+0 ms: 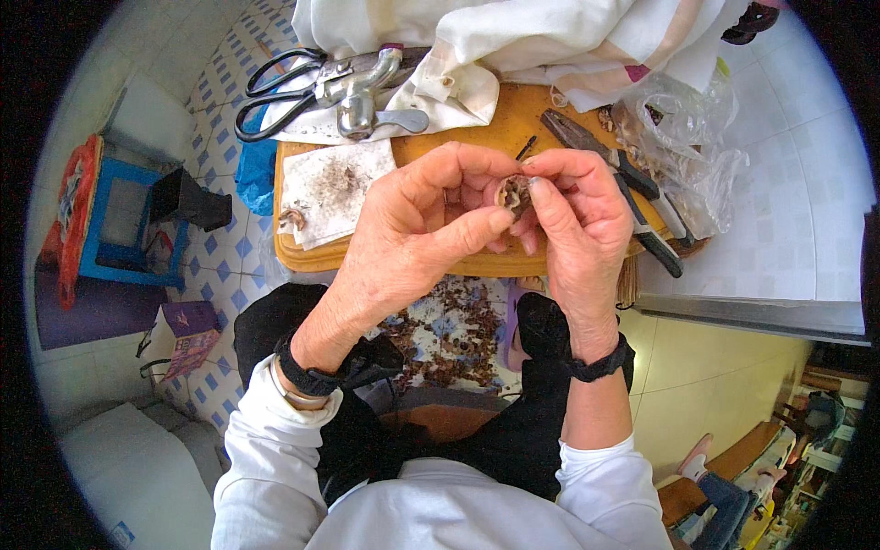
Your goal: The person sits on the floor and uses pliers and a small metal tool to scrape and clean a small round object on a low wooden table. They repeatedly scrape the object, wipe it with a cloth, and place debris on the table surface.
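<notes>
Between the fingertips of both hands is a small brown cracked nut, its hollow, ridged inside facing up; it looks like a walnut. My left hand pinches it with thumb and forefinger from the left. From the right, my right hand presses thumb and forefinger against its edge. Both hands are above the front of a wooden stool-like table. Left of them lies a white paper tissue dusted with brown crumbs, a curved shell piece on its corner. Pliers lie beside my right hand.
Black-handled scissors and a metal tap rest on white cloth. A thin dark pick lies behind my hands. At right is a clear plastic bag. Brown shell debris litters the floor between my legs. Another person's leg shows lower right.
</notes>
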Demonstrator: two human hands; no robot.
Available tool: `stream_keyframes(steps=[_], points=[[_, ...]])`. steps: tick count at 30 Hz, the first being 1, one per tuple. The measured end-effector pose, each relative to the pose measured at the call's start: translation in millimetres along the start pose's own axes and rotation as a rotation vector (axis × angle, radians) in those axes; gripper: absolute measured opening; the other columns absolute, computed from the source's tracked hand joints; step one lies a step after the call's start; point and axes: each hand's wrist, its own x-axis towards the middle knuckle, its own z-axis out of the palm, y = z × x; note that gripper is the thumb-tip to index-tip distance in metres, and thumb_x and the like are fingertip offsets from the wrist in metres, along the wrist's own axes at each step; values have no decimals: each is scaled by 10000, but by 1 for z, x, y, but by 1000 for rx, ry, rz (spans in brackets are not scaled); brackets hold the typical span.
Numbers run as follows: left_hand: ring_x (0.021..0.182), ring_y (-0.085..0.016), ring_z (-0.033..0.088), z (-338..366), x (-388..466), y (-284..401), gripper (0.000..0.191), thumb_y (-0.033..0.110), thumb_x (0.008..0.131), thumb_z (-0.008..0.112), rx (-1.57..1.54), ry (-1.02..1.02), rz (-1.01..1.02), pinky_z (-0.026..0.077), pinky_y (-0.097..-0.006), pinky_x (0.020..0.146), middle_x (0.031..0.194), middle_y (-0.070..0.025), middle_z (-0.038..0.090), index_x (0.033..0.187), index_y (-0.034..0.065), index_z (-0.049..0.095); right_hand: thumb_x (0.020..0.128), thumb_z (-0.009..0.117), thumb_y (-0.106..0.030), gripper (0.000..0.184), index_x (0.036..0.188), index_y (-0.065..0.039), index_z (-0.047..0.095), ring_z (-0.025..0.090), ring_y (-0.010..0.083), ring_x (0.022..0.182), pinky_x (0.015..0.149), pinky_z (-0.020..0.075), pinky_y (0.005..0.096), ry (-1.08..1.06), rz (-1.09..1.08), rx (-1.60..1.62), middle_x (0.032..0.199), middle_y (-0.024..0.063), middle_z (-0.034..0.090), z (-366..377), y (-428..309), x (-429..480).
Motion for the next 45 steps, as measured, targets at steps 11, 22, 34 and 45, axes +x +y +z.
stream_keyframes(steps=[11, 22, 34, 45], points=[[896, -158, 644, 0, -2, 2, 296, 6, 917, 564, 95, 10, -4, 557, -301, 808, 1012, -74, 615, 1210, -29, 547, 938, 621, -97, 91, 1000, -30, 625, 543, 32, 630, 515, 412, 164, -6, 23, 10, 826, 2, 637, -1, 0, 0], [885, -128, 628, 1, -1, 1, 239, -34, 916, 543, 9, 18, 7, 537, -278, 800, 1031, -79, 622, 1155, -36, 535, 920, 641, -79, 88, 992, -30, 656, 529, 23, 617, 512, 400, 153, 0, 52, -17, 795, -14, 624, 0, -2, -1], [837, -114, 632, 2, 0, 5, 130, -21, 933, 535, 77, 41, -39, 555, -261, 762, 939, -60, 630, 1059, -39, 563, 909, 639, -37, 80, 977, -31, 680, 525, 24, 628, 521, 390, 152, -40, 12, -66, 783, -17, 600, 1, 0, 2], [805, -155, 665, 3, 1, -3, 127, -13, 935, 543, 26, 146, -23, 596, -291, 725, 947, -75, 639, 1058, -16, 575, 883, 634, 44, 185, 1056, -1, 588, 601, 58, 858, 674, 509, 191, -111, -10, 71, 954, 23, 611, -1, 1, 1]])
